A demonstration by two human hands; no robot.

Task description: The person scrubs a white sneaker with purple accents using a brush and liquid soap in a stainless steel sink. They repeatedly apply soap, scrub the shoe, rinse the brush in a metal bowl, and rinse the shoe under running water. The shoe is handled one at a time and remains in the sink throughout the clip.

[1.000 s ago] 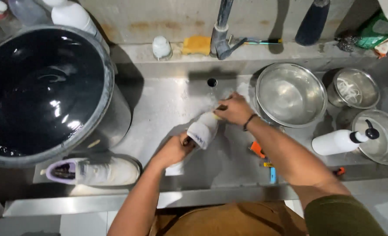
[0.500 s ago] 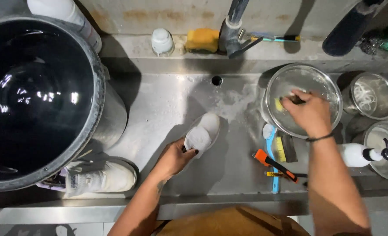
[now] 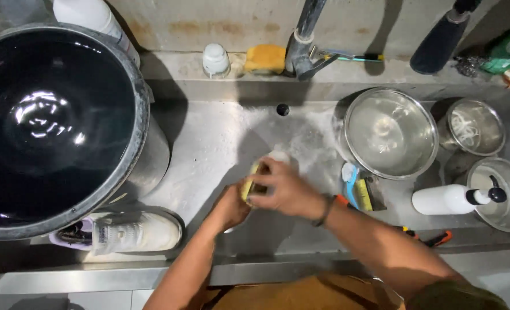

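Observation:
Both my hands meet over the middle of the steel sink. My left hand grips a white object from below; my hands hide most of it, leaving only its far end in sight. My right hand lies on top of it, pressing a yellow sponge against it. Soap foam is spread over the sink floor around the drain hole.
A large pot of dark water fills the left side, with a white shoe in front of it. On the right are a steel bowl, two smaller bowls, a white squeeze bottle and brushes. The tap and another sponge are on the back ledge.
My right hand came back from the steel bowl on the right with a yellow sponge and now presses it on the white object. My left hand kept holding that object.

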